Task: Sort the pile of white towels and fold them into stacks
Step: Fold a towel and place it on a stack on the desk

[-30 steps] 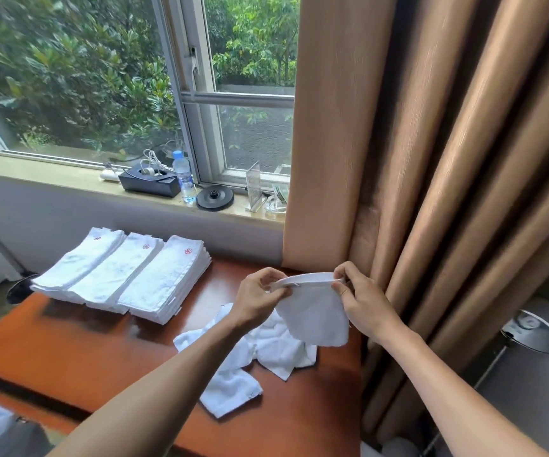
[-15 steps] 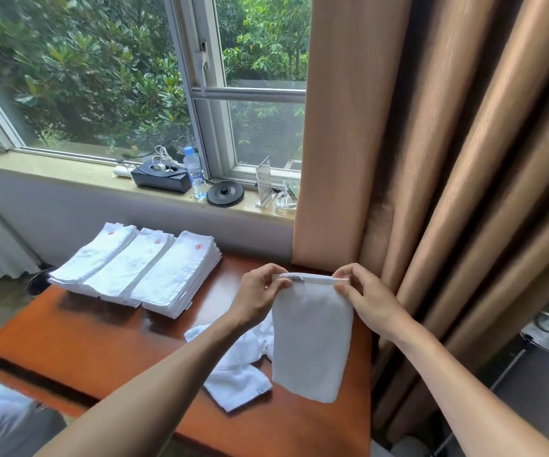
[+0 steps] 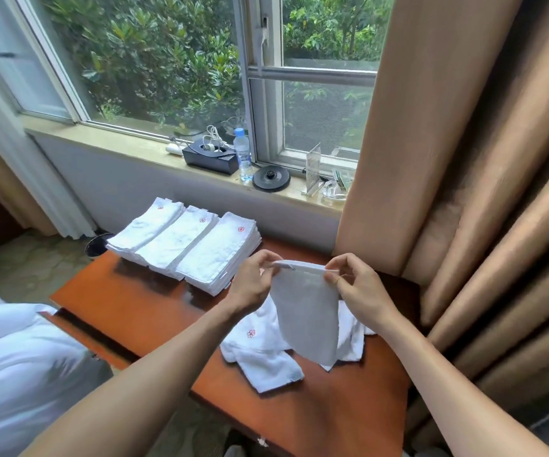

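You are pinching the top corners of a white towel (image 3: 306, 315), your left hand (image 3: 253, 282) at its 10 o'clock corner and your right hand (image 3: 362, 291) at 2 o'clock, so it is hanging over the loose pile (image 3: 263, 357) on the table (image 3: 141, 311). Level that edge and pull it taut before folding; otherwise, I judge, the halves will mismatch the stacks (image 3: 194, 245) lying at 10 o'clock.
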`<control>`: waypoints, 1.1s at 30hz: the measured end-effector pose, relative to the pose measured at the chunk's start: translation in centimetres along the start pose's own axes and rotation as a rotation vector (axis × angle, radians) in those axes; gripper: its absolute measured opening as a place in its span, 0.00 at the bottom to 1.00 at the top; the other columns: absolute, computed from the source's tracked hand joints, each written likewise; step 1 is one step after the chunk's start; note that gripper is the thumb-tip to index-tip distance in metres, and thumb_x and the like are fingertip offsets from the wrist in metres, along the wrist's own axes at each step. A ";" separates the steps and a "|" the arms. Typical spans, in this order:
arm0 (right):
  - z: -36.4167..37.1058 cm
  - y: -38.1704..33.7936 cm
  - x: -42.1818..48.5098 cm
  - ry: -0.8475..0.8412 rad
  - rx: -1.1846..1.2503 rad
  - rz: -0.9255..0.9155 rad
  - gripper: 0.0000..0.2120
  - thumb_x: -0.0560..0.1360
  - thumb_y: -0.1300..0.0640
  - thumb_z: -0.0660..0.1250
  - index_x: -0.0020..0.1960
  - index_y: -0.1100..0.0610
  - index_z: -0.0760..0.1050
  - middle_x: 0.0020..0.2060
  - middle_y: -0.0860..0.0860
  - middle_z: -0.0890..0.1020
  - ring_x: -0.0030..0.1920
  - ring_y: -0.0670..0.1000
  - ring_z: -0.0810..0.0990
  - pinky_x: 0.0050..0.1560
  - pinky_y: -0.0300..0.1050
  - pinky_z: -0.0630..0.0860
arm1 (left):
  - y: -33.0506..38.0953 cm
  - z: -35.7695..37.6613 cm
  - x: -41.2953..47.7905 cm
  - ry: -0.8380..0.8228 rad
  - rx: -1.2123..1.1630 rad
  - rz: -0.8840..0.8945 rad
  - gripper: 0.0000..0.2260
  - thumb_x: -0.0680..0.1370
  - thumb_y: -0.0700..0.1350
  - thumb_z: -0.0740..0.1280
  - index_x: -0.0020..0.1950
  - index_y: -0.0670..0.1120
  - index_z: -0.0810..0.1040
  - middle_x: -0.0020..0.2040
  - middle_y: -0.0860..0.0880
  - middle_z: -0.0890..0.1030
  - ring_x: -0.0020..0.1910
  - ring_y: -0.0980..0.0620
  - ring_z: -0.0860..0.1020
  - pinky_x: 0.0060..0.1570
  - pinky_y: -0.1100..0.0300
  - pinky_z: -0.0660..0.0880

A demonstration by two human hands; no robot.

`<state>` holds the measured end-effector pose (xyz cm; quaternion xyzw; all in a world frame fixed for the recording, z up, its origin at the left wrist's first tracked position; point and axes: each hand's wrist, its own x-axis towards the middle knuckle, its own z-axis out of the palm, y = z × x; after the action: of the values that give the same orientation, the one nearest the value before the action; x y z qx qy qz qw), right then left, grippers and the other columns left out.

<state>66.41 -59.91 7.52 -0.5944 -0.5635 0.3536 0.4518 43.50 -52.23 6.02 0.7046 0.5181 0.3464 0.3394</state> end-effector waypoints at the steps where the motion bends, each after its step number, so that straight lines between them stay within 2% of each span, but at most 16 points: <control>1: 0.8 -0.4 0.2 -0.013 0.040 0.002 0.07 0.79 0.58 0.72 0.48 0.46 0.79 0.43 0.44 0.83 0.43 0.50 0.81 0.45 0.52 0.81 | -0.4 -0.3 0.1 0.048 -0.002 -0.033 0.05 0.80 0.42 0.70 0.51 0.52 0.78 0.48 0.57 0.81 0.48 0.60 0.79 0.49 0.62 0.72; 2: 1.7 -0.8 0.5 -0.024 0.078 0.004 0.08 0.79 0.58 0.72 0.49 0.45 0.79 0.43 0.46 0.84 0.42 0.49 0.81 0.44 0.53 0.82 | -0.7 -0.5 0.3 0.105 0.001 -0.075 0.06 0.79 0.43 0.71 0.54 0.50 0.77 0.50 0.55 0.79 0.49 0.56 0.78 0.51 0.61 0.72; 4: 3.5 -1.5 1.3 -0.041 0.135 0.015 0.08 0.80 0.60 0.71 0.51 0.46 0.80 0.44 0.50 0.84 0.43 0.50 0.82 0.41 0.50 0.84 | -0.8 -1.0 0.4 0.173 -0.016 -0.152 0.13 0.78 0.46 0.72 0.57 0.47 0.70 0.55 0.50 0.73 0.46 0.51 0.75 0.52 0.58 0.74; 6: 5.6 -2.2 2.3 -0.073 0.164 0.034 0.07 0.81 0.61 0.71 0.54 0.50 0.80 0.45 0.53 0.84 0.44 0.51 0.85 0.42 0.47 0.84 | -0.7 -1.9 0.0 0.053 -0.125 -0.153 0.17 0.77 0.51 0.71 0.59 0.49 0.68 0.56 0.49 0.74 0.43 0.54 0.76 0.47 0.63 0.76; 8: 7.7 -3.1 3.6 -0.101 0.157 0.038 0.06 0.80 0.60 0.72 0.56 0.52 0.80 0.46 0.53 0.85 0.47 0.52 0.86 0.43 0.48 0.85 | -0.9 -3.2 -0.2 -0.203 -0.212 -0.142 0.17 0.75 0.53 0.71 0.61 0.53 0.72 0.58 0.53 0.78 0.49 0.61 0.80 0.44 0.70 0.76; 9: 8.8 -3.4 4.3 -0.109 0.165 0.047 0.06 0.80 0.61 0.72 0.56 0.53 0.80 0.46 0.52 0.85 0.48 0.53 0.87 0.44 0.49 0.85 | -1.2 -4.0 -0.1 -0.299 -0.246 -0.147 0.18 0.75 0.53 0.71 0.63 0.55 0.73 0.60 0.55 0.79 0.54 0.64 0.80 0.46 0.71 0.77; 11: 11.4 -4.0 5.8 -0.131 0.210 0.067 0.07 0.80 0.62 0.71 0.58 0.55 0.80 0.47 0.52 0.86 0.50 0.53 0.87 0.46 0.47 0.85 | -2.5 -5.7 0.3 -0.339 -0.323 -0.149 0.19 0.77 0.54 0.71 0.67 0.56 0.73 0.63 0.56 0.79 0.62 0.63 0.79 0.54 0.65 0.79; 13: 14.2 -4.6 7.2 -0.154 0.190 0.062 0.08 0.82 0.63 0.68 0.59 0.56 0.79 0.49 0.51 0.88 0.53 0.51 0.87 0.51 0.47 0.84 | -4.2 -7.7 1.3 -0.278 -0.355 -0.135 0.20 0.78 0.49 0.72 0.68 0.52 0.73 0.64 0.52 0.81 0.64 0.58 0.79 0.61 0.60 0.78; 16: 18.5 -6.2 9.1 -0.158 0.104 0.077 0.11 0.82 0.65 0.62 0.60 0.54 0.79 0.48 0.51 0.88 0.52 0.51 0.87 0.57 0.51 0.82 | -7.1 -11.3 3.0 -0.238 -0.365 -0.154 0.13 0.82 0.39 0.68 0.66 0.47 0.77 0.60 0.46 0.84 0.60 0.52 0.81 0.62 0.56 0.77; 18: 20.8 -7.4 10.5 -0.102 0.069 0.078 0.14 0.81 0.67 0.59 0.59 0.54 0.79 0.44 0.51 0.88 0.46 0.49 0.87 0.54 0.50 0.83 | -8.9 -13.9 4.5 -0.257 -0.390 -0.168 0.10 0.84 0.40 0.64 0.63 0.47 0.81 0.57 0.46 0.85 0.56 0.52 0.82 0.58 0.55 0.78; 20: 22.6 -8.4 12.0 -0.031 -0.021 0.068 0.17 0.79 0.68 0.59 0.57 0.51 0.80 0.45 0.50 0.86 0.45 0.44 0.83 0.52 0.46 0.80 | -10.5 -16.7 6.1 -0.305 -0.393 -0.181 0.11 0.85 0.40 0.62 0.61 0.47 0.83 0.54 0.46 0.86 0.50 0.54 0.82 0.52 0.58 0.77; 23: 24.8 -9.7 13.9 -0.064 -0.274 0.037 0.23 0.75 0.69 0.60 0.58 0.45 0.81 0.55 0.48 0.78 0.57 0.45 0.73 0.58 0.33 0.70 | -12.5 -20.8 8.5 -0.373 -0.397 -0.166 0.10 0.86 0.39 0.61 0.60 0.43 0.82 0.49 0.47 0.84 0.44 0.57 0.80 0.45 0.64 0.74; 25: 26.0 -10.1 15.1 -0.149 -0.402 0.044 0.21 0.74 0.67 0.63 0.59 0.48 0.82 0.60 0.48 0.77 0.62 0.48 0.71 0.64 0.38 0.69 | -13.3 -23.3 9.7 -0.394 -0.435 -0.148 0.10 0.86 0.39 0.61 0.60 0.41 0.81 0.49 0.45 0.83 0.43 0.57 0.80 0.44 0.65 0.75; 27: 27.2 -10.6 16.0 -0.206 -0.432 0.073 0.13 0.75 0.61 0.68 0.57 0.50 0.82 0.56 0.48 0.81 0.57 0.49 0.78 0.61 0.48 0.74 | -14.4 -25.5 10.6 -0.378 -0.427 -0.145 0.10 0.86 0.40 0.61 0.60 0.42 0.81 0.49 0.44 0.83 0.45 0.52 0.80 0.46 0.58 0.75; 29: 28.3 -10.7 16.3 -0.219 -0.380 0.081 0.05 0.77 0.56 0.70 0.52 0.49 0.82 0.50 0.47 0.85 0.48 0.46 0.81 0.52 0.49 0.77 | -15.5 -27.1 11.3 -0.352 -0.429 -0.152 0.09 0.86 0.40 0.61 0.59 0.45 0.81 0.48 0.43 0.83 0.45 0.48 0.79 0.47 0.54 0.73; 33: 30.7 -10.2 16.8 -0.153 -0.192 0.084 0.01 0.80 0.56 0.71 0.50 0.52 0.81 0.42 0.47 0.85 0.40 0.46 0.81 0.47 0.48 0.77 | -17.4 -29.2 12.4 -0.312 -0.408 -0.185 0.08 0.86 0.43 0.61 0.58 0.47 0.79 0.45 0.43 0.82 0.43 0.47 0.78 0.46 0.52 0.72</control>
<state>36.19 -39.47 8.04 -0.6293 -0.6022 0.3610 0.3332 13.09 -32.69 8.61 0.6160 0.4413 0.2983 0.5804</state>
